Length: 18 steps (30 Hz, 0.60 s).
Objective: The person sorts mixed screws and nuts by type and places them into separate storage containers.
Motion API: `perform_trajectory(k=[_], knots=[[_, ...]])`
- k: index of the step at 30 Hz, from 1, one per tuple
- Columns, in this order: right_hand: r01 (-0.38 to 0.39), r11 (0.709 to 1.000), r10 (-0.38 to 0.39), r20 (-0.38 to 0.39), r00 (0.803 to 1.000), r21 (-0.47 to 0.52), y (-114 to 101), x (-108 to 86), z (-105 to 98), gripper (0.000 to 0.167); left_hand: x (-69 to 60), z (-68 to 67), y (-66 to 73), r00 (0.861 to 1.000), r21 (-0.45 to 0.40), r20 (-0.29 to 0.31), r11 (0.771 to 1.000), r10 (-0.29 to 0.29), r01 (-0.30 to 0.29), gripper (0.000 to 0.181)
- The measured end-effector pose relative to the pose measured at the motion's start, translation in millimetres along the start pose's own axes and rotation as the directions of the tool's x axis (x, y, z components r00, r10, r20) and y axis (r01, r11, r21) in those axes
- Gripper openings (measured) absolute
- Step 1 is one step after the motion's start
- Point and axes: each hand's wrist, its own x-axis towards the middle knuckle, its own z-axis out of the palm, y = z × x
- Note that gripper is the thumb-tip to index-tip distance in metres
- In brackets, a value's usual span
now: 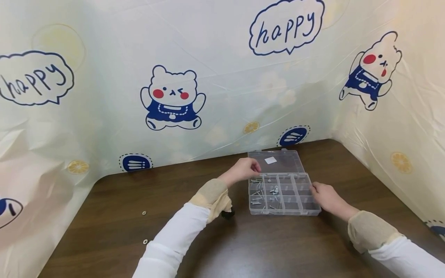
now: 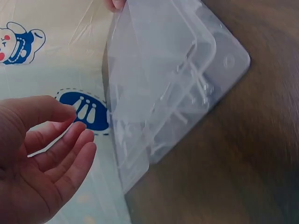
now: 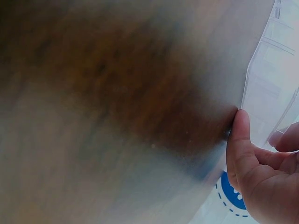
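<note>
A clear plastic compartment box lies on the table with its hinged lid folded back. Screws and some nuts or other small metal pieces lie in its left-hand compartments. At the box's right side, my right hand grips the edge between thumb and fingers; the right wrist view shows the fingers against the clear side. My left hand hovers by the back left corner near the hinge. Its fingers are loosely bent, and in the left wrist view nothing shows between them.
Two small washers lie apart on the brown table, left of my left forearm. A small dark object shows under the left wrist. A printed curtain hangs behind the table and along its sides.
</note>
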Motion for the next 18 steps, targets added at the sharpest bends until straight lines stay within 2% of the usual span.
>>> perform_trajectory(k=[5, 9, 14, 18], knots=[[0.004, 1.0, -0.004, 0.002, 1.0, -0.004, 0.0, 0.0, -0.1, 0.022, -11.9, -9.8, -2.9, 0.997, 0.075, 0.061, 0.996, 0.047, -0.051, 0.005], [0.0, 1.0, 0.0, -0.002, 1.0, -0.003, 0.0, -0.2, 0.9, 0.021, -25.6, -16.4, -2.0, 0.988, 0.14, 0.13, 0.985, 0.079, -0.097, 0.005], [-0.006, 1.0, 0.006, -0.002, 1.0, -0.004, 0.8, -0.2, 0.8, 0.02, -38.6, -22.3, -3.8, 0.978, 0.191, 0.188, 0.973, 0.089, -0.125, 0.006], [0.002, 1.0, -0.002, -0.002, 1.0, -0.006, 1.6, 0.1, 0.6, 0.021, -48.3, -26.3, -8.0, 0.976, 0.247, 0.206, 0.962, 0.067, -0.118, 0.006]])
